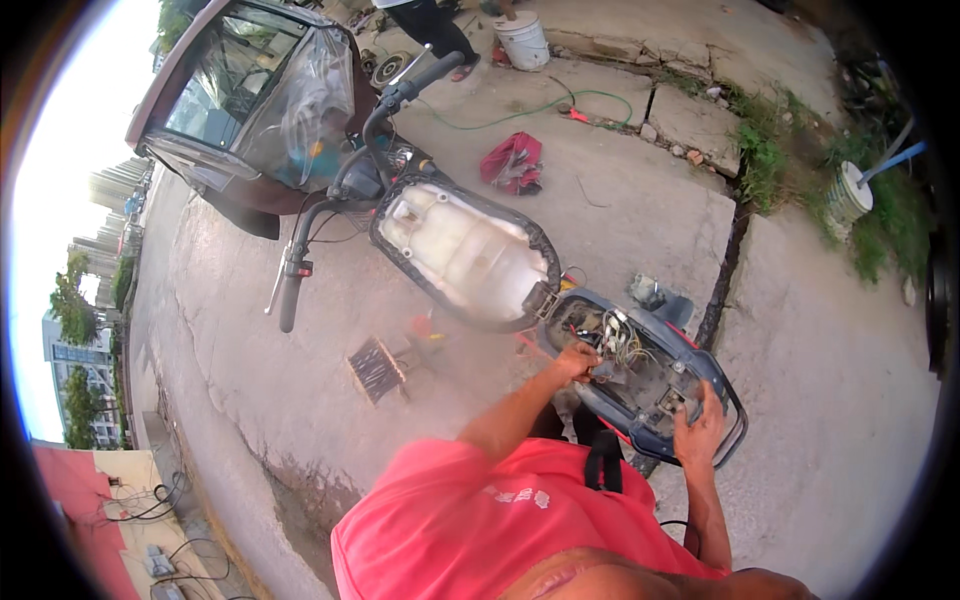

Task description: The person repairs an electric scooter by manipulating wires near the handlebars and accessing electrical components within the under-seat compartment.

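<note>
An electric scooter stands in front of me, its seat [465, 252] tipped up so that the pale plastic underside shows. Behind the seat lies the open rear compartment [640, 395], dark and dusty inside. A tangle of coloured wires with white connectors [622, 338] spills across its front part. My left hand [577, 362] is at the compartment's left edge beside the wires, fingers pinched together; what they hold is too small to make out. On the compartment's right side, my right hand [698, 425] rests near a metal latch piece, with its fingers stretched and apart.
The scooter's handlebar [380, 130] points to the far left. A small stool [378, 368] stands left of the seat. Farther off are a red bag [512, 163], a white bucket [522, 42], a green hose [480, 127], a covered vehicle [250, 100] and another person's legs [435, 28].
</note>
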### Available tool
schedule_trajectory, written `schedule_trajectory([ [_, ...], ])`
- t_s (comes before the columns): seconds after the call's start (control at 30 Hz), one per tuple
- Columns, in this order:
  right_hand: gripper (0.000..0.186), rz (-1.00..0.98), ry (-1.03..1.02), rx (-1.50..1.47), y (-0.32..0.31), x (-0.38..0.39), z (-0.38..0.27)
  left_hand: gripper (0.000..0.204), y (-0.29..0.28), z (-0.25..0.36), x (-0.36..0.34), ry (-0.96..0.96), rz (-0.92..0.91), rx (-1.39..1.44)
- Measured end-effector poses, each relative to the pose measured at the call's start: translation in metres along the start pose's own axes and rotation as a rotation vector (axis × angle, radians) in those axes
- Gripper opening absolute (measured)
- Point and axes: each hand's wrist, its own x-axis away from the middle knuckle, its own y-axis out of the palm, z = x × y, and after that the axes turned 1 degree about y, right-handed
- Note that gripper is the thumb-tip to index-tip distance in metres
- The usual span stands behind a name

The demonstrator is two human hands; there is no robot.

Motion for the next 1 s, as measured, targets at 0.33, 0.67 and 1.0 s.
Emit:
schedule_trajectory([
  [0.33, 0.062, -0.456, 0.083, 0.013, 0.173, -0.026, -0.02, 0.019, -0.004, 0.007, -0.005, -0.009, 0.01, 0.008],
  [0.67, 0.055, -0.512, 0.151, 0.076, 0.178, -0.037, -0.031, 0.027, -0.012, 0.006, -0.009, -0.107, -0.143, 0.107],
  [1.0, 0.051, -0.428, 0.104, -0.108, 0.191, -0.038, -0.017, 0.024, -0.026, -0.001, 0.0, -0.144, -0.21, 0.435],
])
